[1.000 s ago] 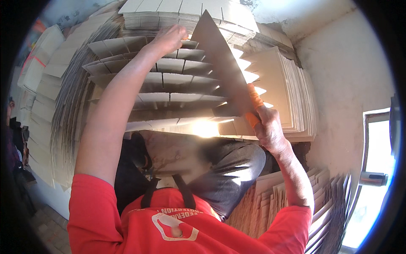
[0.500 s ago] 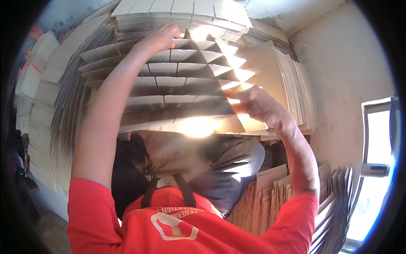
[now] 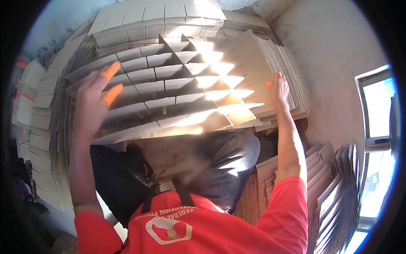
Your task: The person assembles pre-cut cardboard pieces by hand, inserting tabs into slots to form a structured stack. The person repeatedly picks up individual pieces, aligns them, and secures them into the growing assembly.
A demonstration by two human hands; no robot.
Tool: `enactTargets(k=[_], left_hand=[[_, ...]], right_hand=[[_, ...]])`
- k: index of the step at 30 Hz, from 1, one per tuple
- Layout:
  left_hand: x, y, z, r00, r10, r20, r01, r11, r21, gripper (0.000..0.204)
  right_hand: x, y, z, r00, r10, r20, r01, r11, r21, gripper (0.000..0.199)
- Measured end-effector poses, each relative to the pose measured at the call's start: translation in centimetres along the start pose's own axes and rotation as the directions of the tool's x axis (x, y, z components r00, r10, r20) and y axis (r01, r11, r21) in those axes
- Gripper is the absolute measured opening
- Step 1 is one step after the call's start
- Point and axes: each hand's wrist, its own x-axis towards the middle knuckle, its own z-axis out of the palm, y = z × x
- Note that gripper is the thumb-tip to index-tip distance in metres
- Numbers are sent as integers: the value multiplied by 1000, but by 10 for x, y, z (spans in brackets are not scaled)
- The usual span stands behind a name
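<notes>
The cardboard grid is in front of the person, just beyond the bent legs in dark trousers. Its long strips lie across in rows, and two crossing strips stand in them on the right part. The left hand is above the left end of the grid; its thumb and forefinger, with orange covers, are spread apart and hold nothing. The right hand is at the stack of cardboard sheets to the right of the grid; whether its fingers grip a sheet, one cannot tell. Behind the grid is a pile of slotted cardboard. More cardboard pieces stand at lower right, near a bright window.
</notes>
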Motion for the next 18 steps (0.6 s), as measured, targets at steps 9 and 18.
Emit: enactTargets(k=[9, 18], left_hand=[[-68, 13, 10, 980, -159, -116, 138, 976, -168, 40], [-77, 44, 62, 994, 112, -17, -113, 984, -138, 39]], right_hand=[[2, -22, -92, 625, -79, -777, 366, 908, 202, 35], [-42, -142, -233, 930, -325, -170, 301, 413, 859, 55]])
